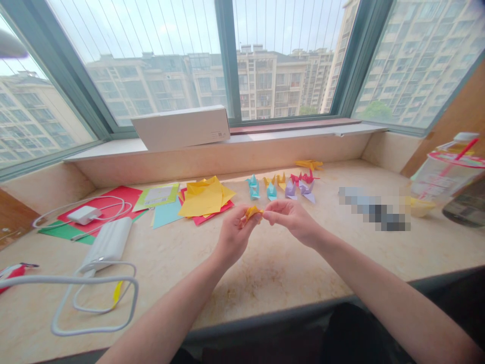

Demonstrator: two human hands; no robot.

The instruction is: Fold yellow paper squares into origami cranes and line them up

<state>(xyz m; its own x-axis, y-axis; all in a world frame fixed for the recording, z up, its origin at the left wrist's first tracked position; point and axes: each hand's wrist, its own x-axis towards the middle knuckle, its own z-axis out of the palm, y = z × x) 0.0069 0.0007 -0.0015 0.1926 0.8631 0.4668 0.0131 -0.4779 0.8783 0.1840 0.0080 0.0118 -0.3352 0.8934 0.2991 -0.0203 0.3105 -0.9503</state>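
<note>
A small folded piece of orange-yellow paper [253,213] is held above the stone counter [265,263] between both hands. My left hand [235,235] pinches its left side with closed fingers. My right hand [291,215] pinches its right tip, fingers pressed together. Just beyond the hands lies a row of several small folded paper cranes [282,186] in blue, yellow, red and purple. To the left of them sits a loose stack of yellow sheets [204,197] on red, blue and green paper.
A white charger with cable [85,214] lies on red paper at the left, next to a white power bank [108,242] and looped cable [94,303]. A white box [182,126] rests on the window ledge. A plastic cup with a straw [445,177] stands at the right.
</note>
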